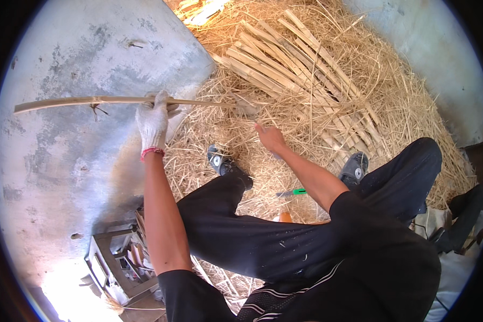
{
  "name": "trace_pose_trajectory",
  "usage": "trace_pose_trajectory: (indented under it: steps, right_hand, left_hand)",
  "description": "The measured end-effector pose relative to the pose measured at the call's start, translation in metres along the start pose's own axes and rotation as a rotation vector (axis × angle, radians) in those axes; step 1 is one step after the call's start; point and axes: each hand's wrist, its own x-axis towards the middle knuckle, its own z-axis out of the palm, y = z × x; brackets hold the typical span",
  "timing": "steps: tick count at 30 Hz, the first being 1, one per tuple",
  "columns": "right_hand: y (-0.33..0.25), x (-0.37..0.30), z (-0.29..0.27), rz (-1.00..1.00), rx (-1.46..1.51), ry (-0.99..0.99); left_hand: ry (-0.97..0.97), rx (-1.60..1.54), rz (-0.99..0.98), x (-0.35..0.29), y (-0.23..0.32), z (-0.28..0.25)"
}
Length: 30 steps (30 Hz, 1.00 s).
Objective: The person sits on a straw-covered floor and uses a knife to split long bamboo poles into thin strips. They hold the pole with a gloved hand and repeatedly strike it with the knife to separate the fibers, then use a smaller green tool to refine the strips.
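My left hand (pixel 154 119), in a white knitted glove with a red cuff, is closed around a long, narrow bamboo strip (pixel 53 103). The strip lies nearly level, its thicker part running left past the glove and its thinner part reaching right. Bare and closed, my right hand (pixel 272 140) grips what looks like a knife, whose greyish blade (pixel 248 110) meets the strip's right end. Most of its handle is hidden in my fingers. Beyond my right hand, a pile of split bamboo strips (pixel 300 70) rests on the straw.
Loose straw and shavings (pixel 408 112) cover the ground around my feet. A worn whitish wall (pixel 75 59) rises on the left. Between my legs lies a green-handled blade tool (pixel 292 192), with an orange object (pixel 283 217) nearby. A wooden frame (pixel 112 257) stands at lower left.
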Motion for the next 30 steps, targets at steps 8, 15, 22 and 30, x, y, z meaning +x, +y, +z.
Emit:
trace_pose_trajectory:
  steps: [8, 15, 22, 30]
  right_hand:
    - [0.022, 0.038, 0.029, 0.111, 0.099, 0.037]
    - [-0.039, -0.015, 0.009, -0.051, 0.097, -0.112]
    - [-0.033, 0.008, 0.01, -0.055, 0.11, -0.053]
    - [0.008, 0.023, 0.023, 0.035, -0.049, 0.077]
  left_hand:
    - [0.019, 0.044, -0.015, -0.006, 0.008, 0.004]
    - [0.001, 0.031, 0.008, -0.012, 0.002, -0.008]
    - [-0.059, 0.059, 0.047, -0.006, 0.0, 0.001]
    - [-0.01, 0.058, -0.011, -0.021, -0.004, -0.019]
